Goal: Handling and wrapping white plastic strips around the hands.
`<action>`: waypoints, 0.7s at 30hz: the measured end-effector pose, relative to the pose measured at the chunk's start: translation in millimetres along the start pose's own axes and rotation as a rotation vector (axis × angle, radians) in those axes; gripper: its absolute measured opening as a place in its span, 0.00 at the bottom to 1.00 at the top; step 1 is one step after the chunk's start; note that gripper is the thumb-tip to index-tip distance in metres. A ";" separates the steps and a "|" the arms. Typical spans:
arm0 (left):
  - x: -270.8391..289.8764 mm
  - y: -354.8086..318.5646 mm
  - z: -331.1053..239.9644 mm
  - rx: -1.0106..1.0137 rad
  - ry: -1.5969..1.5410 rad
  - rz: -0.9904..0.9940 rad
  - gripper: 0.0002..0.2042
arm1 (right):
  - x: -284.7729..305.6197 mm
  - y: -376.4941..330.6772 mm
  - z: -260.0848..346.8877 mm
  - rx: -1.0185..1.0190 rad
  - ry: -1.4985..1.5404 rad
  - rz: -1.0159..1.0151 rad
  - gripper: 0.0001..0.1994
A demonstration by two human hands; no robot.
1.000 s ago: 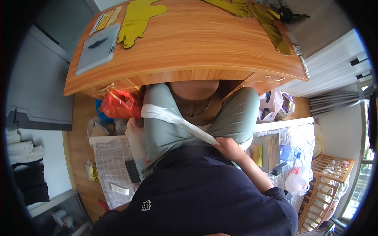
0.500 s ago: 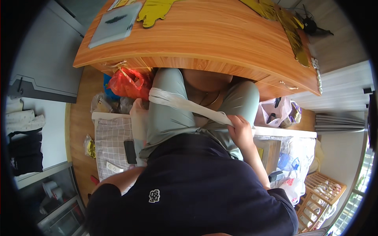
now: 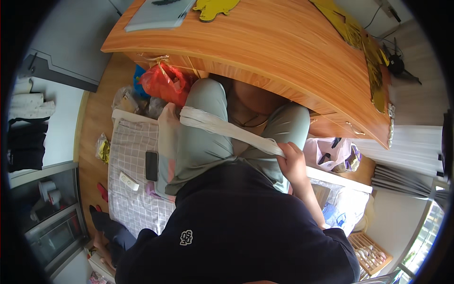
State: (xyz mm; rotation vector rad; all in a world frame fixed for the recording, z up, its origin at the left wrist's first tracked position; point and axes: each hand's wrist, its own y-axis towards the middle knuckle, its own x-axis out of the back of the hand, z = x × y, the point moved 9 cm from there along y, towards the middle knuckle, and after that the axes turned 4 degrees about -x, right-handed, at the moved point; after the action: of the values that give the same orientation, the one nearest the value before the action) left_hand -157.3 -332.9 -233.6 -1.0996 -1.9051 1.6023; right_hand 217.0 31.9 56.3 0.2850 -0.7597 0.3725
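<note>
Gripping one end of a white cloth strip [image 3: 227, 127], the right hand [image 3: 294, 163] is curling its fingers shut around the fabric just above the right thigh. Stretching away from that fist, the strip is running taut across both grey-green trouser legs [image 3: 208, 142] toward the person's left side — and there it is widening into a pale bundle by the left knee.

Finding the left hand [image 3: 105, 246] is harder: a bit of it seems to be showing low at the left, beyond the dark sleeve, but whether it is spread or closed I cannot tell.

Looming just beyond the right hand, the wooden desk [image 3: 283, 52] is hanging over the knees, with a grey flat pad [image 3: 158, 13] and a yellow cut-out shape [image 3: 215, 7] lying on its far edge. Sitting under the desk, well to the left of the strip, a red plastic bag [image 3: 163, 83] is bunched up against the left knee. Lying further left of the lap, a checked cloth [image 3: 130, 175] is carrying a dark phone [image 3: 152, 165] and a small white remote [image 3: 128, 181] — both well apart from either hand. Off to the right of the gripping hand, a pinkish bag [image 3: 328, 154] is slumping beside the desk.
</note>
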 end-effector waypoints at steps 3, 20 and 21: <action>-5.6 -4.7 11.2 0.026 0.018 0.040 0.18 | 0.6 2.6 4.8 0.103 -0.097 -0.018 0.14; 134.8 -243.6 -418.5 -1.268 0.841 -1.230 0.38 | -5.7 0.2 13.2 0.184 -0.210 -0.211 0.18; 129.7 -221.9 -435.6 -1.281 0.878 -1.237 0.44 | -5.0 2.6 14.8 0.205 -0.215 -0.213 0.20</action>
State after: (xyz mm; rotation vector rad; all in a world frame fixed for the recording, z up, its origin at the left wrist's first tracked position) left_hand 20.7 34.7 64.8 -0.4558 -2.0095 -0.7664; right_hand 203.4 27.4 63.2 0.6010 -0.8933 0.2199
